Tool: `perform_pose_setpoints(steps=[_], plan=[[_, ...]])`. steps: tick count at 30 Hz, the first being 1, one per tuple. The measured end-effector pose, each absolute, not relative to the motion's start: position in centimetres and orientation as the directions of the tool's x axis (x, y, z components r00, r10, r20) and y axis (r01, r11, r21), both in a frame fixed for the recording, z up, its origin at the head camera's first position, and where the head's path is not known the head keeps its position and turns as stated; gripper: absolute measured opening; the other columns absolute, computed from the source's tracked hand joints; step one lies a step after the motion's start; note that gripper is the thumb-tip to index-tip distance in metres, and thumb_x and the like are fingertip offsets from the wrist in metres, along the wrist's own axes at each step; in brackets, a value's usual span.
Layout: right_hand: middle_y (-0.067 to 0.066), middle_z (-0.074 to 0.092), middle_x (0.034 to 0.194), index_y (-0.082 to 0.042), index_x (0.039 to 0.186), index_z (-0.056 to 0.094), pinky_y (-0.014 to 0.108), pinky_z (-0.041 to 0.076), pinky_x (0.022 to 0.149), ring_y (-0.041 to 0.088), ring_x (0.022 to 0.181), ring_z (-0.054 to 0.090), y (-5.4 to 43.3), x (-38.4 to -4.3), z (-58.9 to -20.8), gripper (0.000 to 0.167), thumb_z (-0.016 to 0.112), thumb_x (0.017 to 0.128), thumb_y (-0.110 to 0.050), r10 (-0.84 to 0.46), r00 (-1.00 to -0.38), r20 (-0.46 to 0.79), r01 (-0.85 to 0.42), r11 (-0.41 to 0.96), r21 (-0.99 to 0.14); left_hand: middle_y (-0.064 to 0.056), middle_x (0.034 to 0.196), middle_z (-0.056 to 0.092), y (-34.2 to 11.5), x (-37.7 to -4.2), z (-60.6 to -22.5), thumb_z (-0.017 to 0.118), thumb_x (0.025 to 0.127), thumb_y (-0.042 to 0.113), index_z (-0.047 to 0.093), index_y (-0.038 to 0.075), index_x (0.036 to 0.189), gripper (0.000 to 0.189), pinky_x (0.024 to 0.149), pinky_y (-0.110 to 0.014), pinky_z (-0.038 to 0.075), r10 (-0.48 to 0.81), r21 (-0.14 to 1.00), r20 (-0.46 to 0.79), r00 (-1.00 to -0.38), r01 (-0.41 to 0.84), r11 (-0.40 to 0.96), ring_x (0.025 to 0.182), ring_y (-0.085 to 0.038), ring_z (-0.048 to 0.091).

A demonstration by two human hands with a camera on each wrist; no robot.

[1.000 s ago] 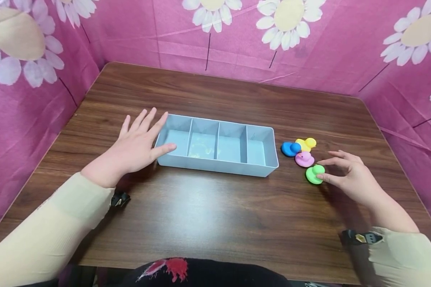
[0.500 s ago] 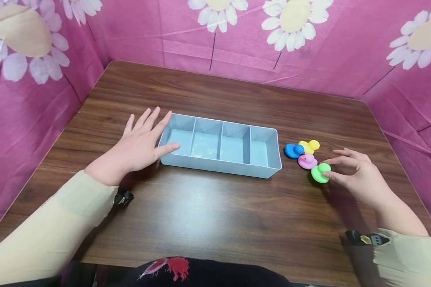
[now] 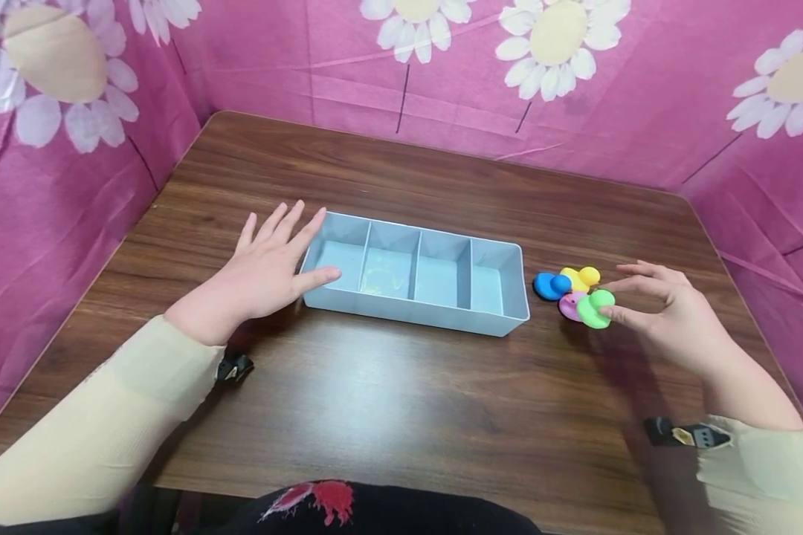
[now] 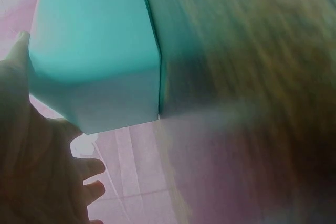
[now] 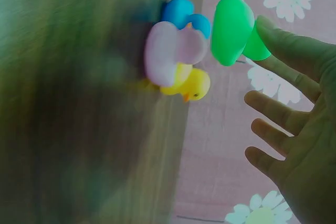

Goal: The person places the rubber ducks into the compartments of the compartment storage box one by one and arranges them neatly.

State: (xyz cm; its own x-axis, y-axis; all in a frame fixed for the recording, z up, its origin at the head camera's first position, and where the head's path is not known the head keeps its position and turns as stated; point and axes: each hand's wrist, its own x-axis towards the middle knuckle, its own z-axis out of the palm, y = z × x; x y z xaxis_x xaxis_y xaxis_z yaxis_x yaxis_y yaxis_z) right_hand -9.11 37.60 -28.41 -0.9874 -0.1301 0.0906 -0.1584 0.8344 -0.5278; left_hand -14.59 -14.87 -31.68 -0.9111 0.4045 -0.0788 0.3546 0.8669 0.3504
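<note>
My right hand (image 3: 676,316) pinches a green rubber duck (image 3: 594,309) by its head between thumb and index finger. In the right wrist view the green duck (image 5: 231,31) is off the tabletop. A pink duck (image 3: 569,305), partly hidden behind it, rests on the table beside a blue duck (image 3: 550,286) and a yellow duck (image 3: 579,279). At the left end of a light blue divided box (image 3: 415,310), my left hand (image 3: 268,271) lies with straight, spread fingers. Its thumb reaches over the box's near left corner and its index finger meets the far left corner.
The box has several compartments in a row and stands mid-table. The brown wooden table (image 3: 401,401) is bordered at the back and sides by a pink cloth (image 3: 254,67) with daisies.
My right hand has lifted the green duck off the table and moved it slightly away from me, so it now overlaps the pink duck in view. My left hand stays at the box.
</note>
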Motion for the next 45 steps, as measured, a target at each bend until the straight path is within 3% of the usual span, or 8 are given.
perform_pose_setpoints(steps=[7, 14, 26, 34, 45], plan=[[0.012, 0.051, 0.135, -0.003, 0.11, 0.073, 0.062, 0.013, 0.111, 0.028, 0.144, 0.023, 36.1, -10.6, -26.8, 0.033, 0.083, 0.082, -0.016, -0.159, -0.984, 0.085, -0.179, 0.827, -0.533, -0.011, 0.164, -0.004, -14.9, -14.8, -31.7, 0.038, 0.094, 0.073, -0.004, 0.032, 0.159, 0.088, 0.111, -0.055, -0.017, 0.403, 0.361, -0.076, -0.912, 0.352, 0.864, 0.148, -0.029, -0.011], [0.003, 0.052, 0.135, -0.008, 0.111, 0.075, 0.049, 0.018, 0.109, 0.026, 0.14, 0.03, 33.8, -12.3, -25.6, 0.032, 0.083, 0.081, -0.011, -0.243, -0.963, 0.117, -0.267, 0.802, -0.534, -0.011, 0.164, -0.003, -14.9, -14.9, -31.9, 0.039, 0.094, 0.072, -0.004, 0.032, 0.159, 0.088, 0.111, -0.056, -0.017, 0.405, 0.365, -0.076, -0.911, 0.353, 0.862, 0.149, -0.03, -0.011], [0.0, 0.053, 0.136, -0.014, 0.111, 0.077, 0.046, 0.029, 0.099, 0.023, 0.135, 0.036, 29.4, -14.3, -24.2, 0.032, 0.084, 0.08, -0.015, -0.313, -0.945, 0.09, -0.31, 0.782, -0.541, -0.011, 0.164, -0.002, -15.1, -14.9, -32.0, 0.039, 0.094, 0.072, -0.005, 0.032, 0.159, 0.088, 0.111, -0.055, -0.018, 0.403, 0.367, -0.074, -0.912, 0.351, 0.862, 0.149, -0.031, -0.01], [-0.004, 0.058, 0.123, -0.018, 0.112, 0.077, 0.028, 0.033, 0.085, 0.012, 0.116, 0.044, 26.9, -14.9, -23.5, 0.031, 0.083, 0.082, -0.02, -0.354, -0.929, 0.105, -0.354, 0.772, -0.528, -0.011, 0.165, -0.002, -15.0, -14.9, -31.9, 0.036, 0.092, 0.076, -0.006, 0.032, 0.158, 0.09, 0.111, -0.055, -0.016, 0.395, 0.357, -0.091, -0.914, 0.34, 0.87, 0.148, -0.027, -0.012], [-0.002, 0.062, 0.112, -0.015, 0.108, 0.078, 0.026, 0.037, 0.082, 0.009, 0.107, 0.048, 24.0, -16.2, -23.7, 0.028, 0.083, 0.082, -0.012, -0.446, -0.882, 0.152, -0.452, 0.708, -0.543, -0.011, 0.164, -0.002, -15.0, -14.8, -31.9, 0.037, 0.093, 0.074, -0.007, 0.033, 0.158, 0.089, 0.111, -0.055, -0.017, 0.394, 0.362, -0.1, -0.914, 0.336, 0.87, 0.149, -0.03, -0.01]])
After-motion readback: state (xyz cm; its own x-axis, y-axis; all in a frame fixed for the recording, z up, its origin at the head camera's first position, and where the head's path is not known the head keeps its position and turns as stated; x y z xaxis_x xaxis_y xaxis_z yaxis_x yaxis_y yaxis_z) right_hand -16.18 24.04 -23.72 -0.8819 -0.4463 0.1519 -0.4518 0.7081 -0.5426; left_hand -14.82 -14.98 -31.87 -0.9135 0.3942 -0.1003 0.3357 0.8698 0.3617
